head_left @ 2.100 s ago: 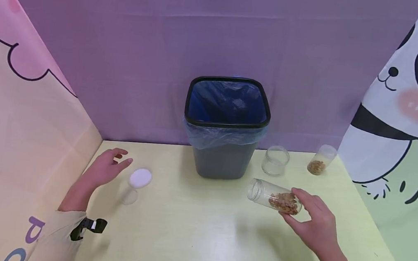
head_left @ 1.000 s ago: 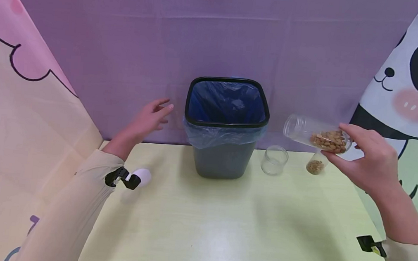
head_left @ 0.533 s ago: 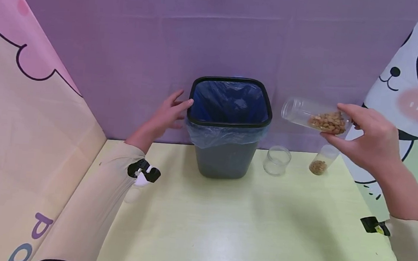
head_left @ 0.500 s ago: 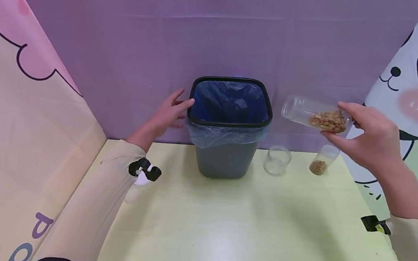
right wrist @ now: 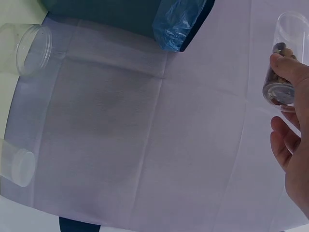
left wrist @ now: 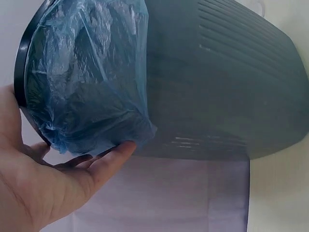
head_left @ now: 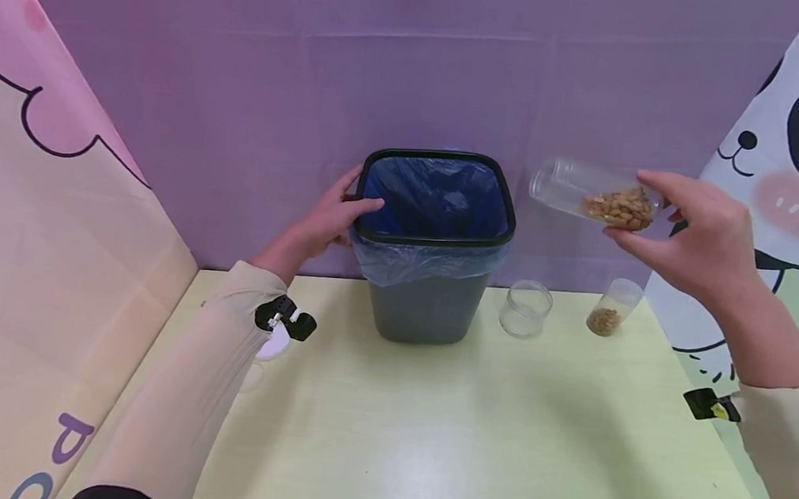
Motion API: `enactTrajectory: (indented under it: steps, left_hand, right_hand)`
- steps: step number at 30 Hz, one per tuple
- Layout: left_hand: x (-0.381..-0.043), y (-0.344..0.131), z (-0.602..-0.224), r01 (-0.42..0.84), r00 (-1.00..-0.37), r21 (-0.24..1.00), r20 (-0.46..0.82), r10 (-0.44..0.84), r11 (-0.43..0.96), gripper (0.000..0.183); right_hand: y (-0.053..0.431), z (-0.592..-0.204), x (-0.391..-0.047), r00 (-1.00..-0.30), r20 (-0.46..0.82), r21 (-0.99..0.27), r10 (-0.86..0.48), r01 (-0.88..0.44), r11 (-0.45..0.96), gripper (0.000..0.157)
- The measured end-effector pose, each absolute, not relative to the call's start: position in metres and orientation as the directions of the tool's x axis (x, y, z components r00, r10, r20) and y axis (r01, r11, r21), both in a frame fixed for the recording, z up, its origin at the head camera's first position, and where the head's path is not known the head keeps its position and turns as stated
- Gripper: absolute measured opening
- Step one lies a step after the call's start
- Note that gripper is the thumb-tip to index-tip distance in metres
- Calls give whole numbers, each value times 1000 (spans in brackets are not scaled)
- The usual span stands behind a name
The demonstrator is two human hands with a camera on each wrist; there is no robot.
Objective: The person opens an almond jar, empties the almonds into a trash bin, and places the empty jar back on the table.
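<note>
Head view: on the bench (head_left: 390, 439) stands a grey bin (head_left: 425, 315) with a black rim, lined with a blue bag (head_left: 434, 267) folded down over its outside. The left hand (head_left: 324, 219) has its grip closed over the rim's left side, thumb inside and fingers outside. To the bin's right, above the bench, the right hand (head_left: 703, 236) pinches a clear jar (head_left: 569, 187) by its base; the jar lies nearly level, mouth toward the bin, with brown pieces (head_left: 620, 210) gathered at the base end. Below it, 2 more containers are on the bench: a short clear tub (head_left: 525, 312) just beside the bin, and a small bottle (head_left: 619, 299) farther right with brown bits at its bottom. A white lid (head_left: 275, 343) shows partly behind the left sleeve. Left wrist view: fingers press the bag's overhang against the bin wall. Right wrist view: thumb and fingers pinch the jar, with tan and dark pieces visible inside; the tub and bottle are at the left edge.
</note>
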State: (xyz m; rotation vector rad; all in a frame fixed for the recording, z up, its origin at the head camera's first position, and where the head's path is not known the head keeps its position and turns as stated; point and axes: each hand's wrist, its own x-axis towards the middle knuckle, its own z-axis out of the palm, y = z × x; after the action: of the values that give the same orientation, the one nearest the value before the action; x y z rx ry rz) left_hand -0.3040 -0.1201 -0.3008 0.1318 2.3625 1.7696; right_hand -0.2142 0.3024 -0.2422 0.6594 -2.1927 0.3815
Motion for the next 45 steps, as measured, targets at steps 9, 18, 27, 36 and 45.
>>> enactTrajectory:
  steps: [9,18,27,36,45]
  left_hand:
    - [-301,-114,-301,-90,-975,976,-127,182,200,69]
    - [-306,-110,-294,-187,-975,961,-207,83,204,70]
    - [-308,-114,-298,-195,-978,961,-205,28,196,62]
    - [-302,-108,-302,-131,-991,972,-129,-25,197,54]
    - [-301,-106,-302,-117,-993,972,-114,-25,204,54]
  right_hand:
    - [295,-233,-226,-566,752,-52,-339,-563,825,70]
    - [287,-236,-239,-633,712,-118,-305,-536,836,68]
    - [277,-238,-247,-664,678,-124,-316,-527,841,64]
    - [275,-241,-256,-682,672,-163,-289,-518,840,63]
    - [276,-245,-270,-732,630,-198,-259,-474,858,63]
